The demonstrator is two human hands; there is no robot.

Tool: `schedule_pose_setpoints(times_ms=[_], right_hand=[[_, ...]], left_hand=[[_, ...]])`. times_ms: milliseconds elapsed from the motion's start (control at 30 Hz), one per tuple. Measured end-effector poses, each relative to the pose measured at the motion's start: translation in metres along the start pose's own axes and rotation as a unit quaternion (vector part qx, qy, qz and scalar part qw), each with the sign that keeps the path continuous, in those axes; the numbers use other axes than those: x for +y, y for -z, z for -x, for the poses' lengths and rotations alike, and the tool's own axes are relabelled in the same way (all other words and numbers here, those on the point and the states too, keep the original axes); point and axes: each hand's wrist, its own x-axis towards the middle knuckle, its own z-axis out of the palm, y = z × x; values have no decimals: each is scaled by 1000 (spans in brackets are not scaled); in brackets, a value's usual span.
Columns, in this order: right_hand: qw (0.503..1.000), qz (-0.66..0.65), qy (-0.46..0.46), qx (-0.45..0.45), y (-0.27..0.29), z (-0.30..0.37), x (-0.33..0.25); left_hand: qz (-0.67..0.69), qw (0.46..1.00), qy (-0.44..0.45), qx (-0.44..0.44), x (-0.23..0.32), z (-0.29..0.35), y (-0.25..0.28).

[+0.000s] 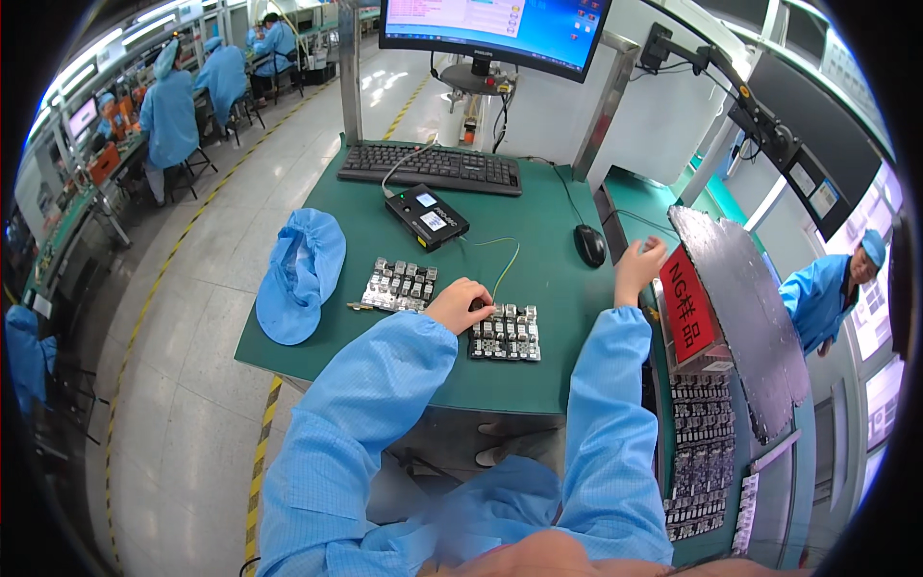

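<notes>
On the green table, a panel of small circuit boards with silvery metal blocks [506, 338] lies in front of me. My left hand [460, 306] is closed at its upper left corner, fingertips pinched; what they hold is hidden. A thin yellow-green wire [517, 258] runs from a small black box with lit displays [425, 219] to these fingertips. Left of that hand rests a second similar panel [396, 286]. My right hand [639, 271] is raised at the table's right side, beside a red-labelled box [685, 304], its fingers loosely bent and apart, with nothing visible in them.
A black keyboard [433, 169] and a lit monitor [495, 29] stand at the back. The mouse [589, 246] is near my right hand; a blue cap [300, 276] lies at left. More boards [702, 452] fill the right side, below a grey panel [745, 317]. Co-workers [829, 293] are around.
</notes>
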Motion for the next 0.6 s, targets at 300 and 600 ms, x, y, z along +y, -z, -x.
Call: schedule_pose_setpoints(times_ms=[300, 600], right_hand=[[693, -597, 305, -265, 178, 47, -241], [473, -793, 162, -348, 269, 118, -289]], left_hand=[[-1, 1000, 1, 9, -5, 11, 1], [-10, 1000, 7, 14, -1, 6, 4]])
